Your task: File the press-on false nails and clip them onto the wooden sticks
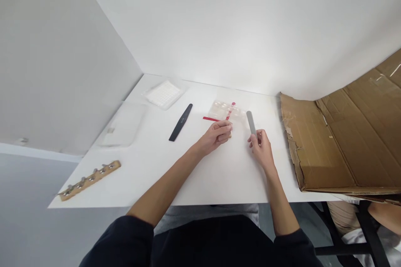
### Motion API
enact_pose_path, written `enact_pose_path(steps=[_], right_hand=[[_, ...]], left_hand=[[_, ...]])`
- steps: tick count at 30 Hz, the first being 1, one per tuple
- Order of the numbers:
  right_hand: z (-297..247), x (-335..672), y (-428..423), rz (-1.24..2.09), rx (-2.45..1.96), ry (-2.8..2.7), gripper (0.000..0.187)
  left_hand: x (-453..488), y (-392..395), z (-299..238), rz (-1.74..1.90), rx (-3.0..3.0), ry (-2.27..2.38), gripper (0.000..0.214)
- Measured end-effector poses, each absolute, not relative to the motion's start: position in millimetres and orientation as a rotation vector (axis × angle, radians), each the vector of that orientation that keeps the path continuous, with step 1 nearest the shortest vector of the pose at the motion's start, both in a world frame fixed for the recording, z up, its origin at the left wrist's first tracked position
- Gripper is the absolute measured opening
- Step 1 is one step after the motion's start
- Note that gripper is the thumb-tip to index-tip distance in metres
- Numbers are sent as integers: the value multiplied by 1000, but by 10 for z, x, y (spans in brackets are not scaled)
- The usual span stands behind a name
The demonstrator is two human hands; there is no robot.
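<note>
My right hand grips a grey nail file by its lower end, and the file points up and away from me. To its left, my left hand is closed in a pinch. A small tan edge shows by its fingertips, but what it holds is too small to tell. Just beyond the left hand lies a clear plastic sheet with rounded bumps. One red strip lies by the sheet's near edge, and a second red strip shows at its right side. A black nail file rests left of my left hand.
A white gridded sheet in clear plastic lies at the back left, near a transparent plastic piece. A wooden strip with several metal pieces is at the front left. Cardboard stands at right; a person's arm shows below.
</note>
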State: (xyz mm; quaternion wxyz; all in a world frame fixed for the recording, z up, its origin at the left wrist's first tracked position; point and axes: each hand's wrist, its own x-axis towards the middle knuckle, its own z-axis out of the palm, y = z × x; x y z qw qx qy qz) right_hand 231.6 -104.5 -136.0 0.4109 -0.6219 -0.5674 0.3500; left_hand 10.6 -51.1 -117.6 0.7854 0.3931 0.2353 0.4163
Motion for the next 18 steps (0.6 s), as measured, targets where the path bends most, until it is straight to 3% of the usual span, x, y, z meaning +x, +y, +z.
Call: enact_pose_path(steps=[4,8,13,18], right_hand=[[-1204,2229,-1085,1508,-1165,-1112,42],[-1134,2197,-1112,1815,-1018,-941,46],[-1172,2228,-1108,1977,-954,-882,53],[-1229,2148,-1119,1861,-1011,-965,59]], left_hand=[[153,-532,-1165,935,854,568,40],[186,-566,-1166,930,875,592,40],[209,-583,-1171,930,930,619,40],[228,-601,-1173,943,997,662,41]])
